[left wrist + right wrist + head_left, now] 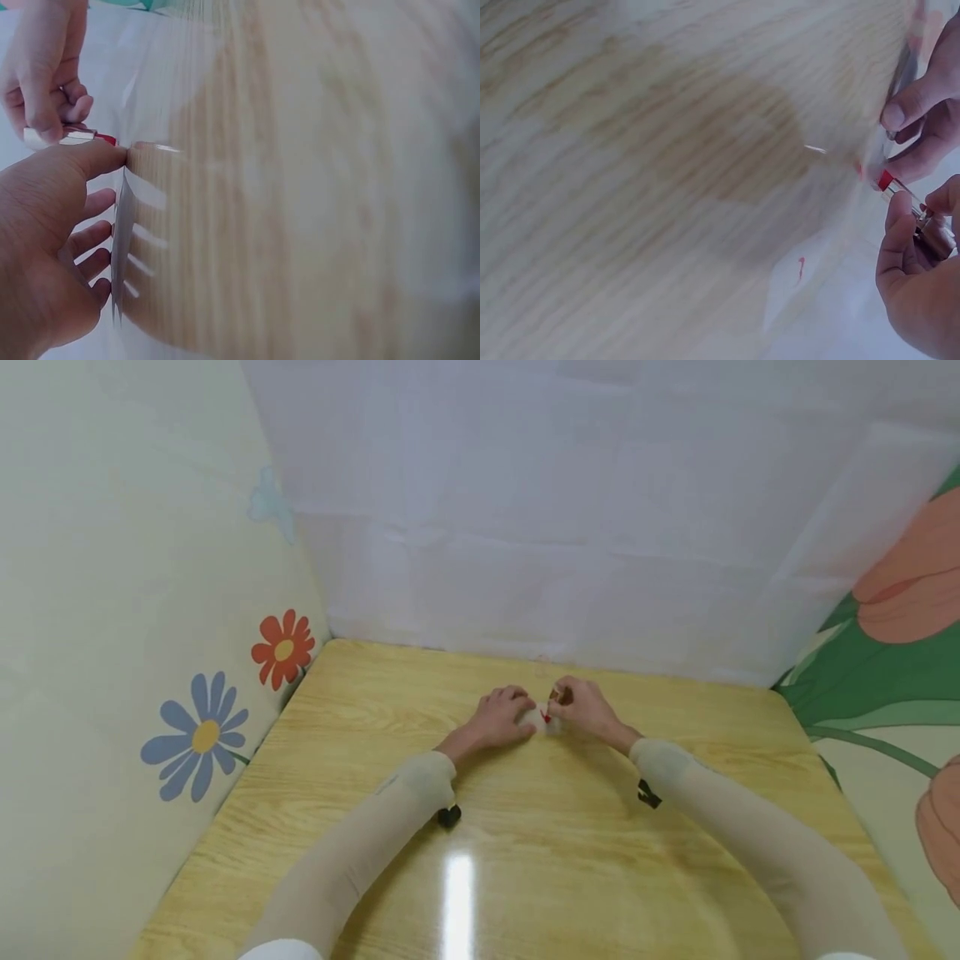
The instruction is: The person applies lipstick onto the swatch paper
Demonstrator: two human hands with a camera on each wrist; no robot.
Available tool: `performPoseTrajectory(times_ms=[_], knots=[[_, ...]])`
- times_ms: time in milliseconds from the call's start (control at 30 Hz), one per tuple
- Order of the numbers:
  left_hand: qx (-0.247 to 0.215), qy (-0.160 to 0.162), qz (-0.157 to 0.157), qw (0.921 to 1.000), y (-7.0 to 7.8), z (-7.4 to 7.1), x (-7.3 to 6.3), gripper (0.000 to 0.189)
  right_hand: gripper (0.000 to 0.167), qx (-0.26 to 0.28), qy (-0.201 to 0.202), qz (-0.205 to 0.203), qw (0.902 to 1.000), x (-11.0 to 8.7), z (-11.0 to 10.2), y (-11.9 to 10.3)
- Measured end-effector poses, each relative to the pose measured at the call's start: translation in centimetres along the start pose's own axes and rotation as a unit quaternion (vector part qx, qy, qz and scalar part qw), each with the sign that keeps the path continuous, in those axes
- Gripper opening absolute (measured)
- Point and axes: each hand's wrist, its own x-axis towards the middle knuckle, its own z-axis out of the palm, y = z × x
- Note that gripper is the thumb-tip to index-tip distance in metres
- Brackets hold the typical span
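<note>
My right hand (588,706) pinches a lipstick between thumb and fingers; its metallic tube (901,196) ends in a bright red tip (885,180), pointing toward the left hand. In the left wrist view the lipstick (79,136) lies just past the left thumb. My left hand (498,717) rests on the table, fingers spread and fingertips down, at the edge of a small white sheet of paper (534,720). The right wrist view shows a red mark (801,270) on a white patch. Both hands are close together near the back of the table.
A glossy wood-grain table (525,877) spans the lower view, with a light reflection at its front. Behind it hangs a white sheet (525,527). Flower-printed walls (202,735) stand left and right. A dark strap fitting (448,815) hangs below the left sleeve.
</note>
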Motion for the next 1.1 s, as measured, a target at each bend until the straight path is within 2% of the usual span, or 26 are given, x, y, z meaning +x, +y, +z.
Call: performPoseTrajectory(times_ms=[400,733,1100], knots=[[0.001,-0.004,-0.001,1.0,0.3,0.2,-0.1,0.048,0.008,0.013,0.014,-0.028,0.9994,-0.4,-1.0,0.0],[0.014,-0.018,0.03,0.9993,-0.2,0.0,-0.3,0.045,0.005,0.019,0.024,-0.028,0.9992,-0.7,-1.4,-0.3],[-0.001,-0.03,0.056,0.998,-0.2,-0.9,-0.4,0.049,0.005,0.017,0.039,-0.031,0.9986,-1.1,-2.9,-0.8]])
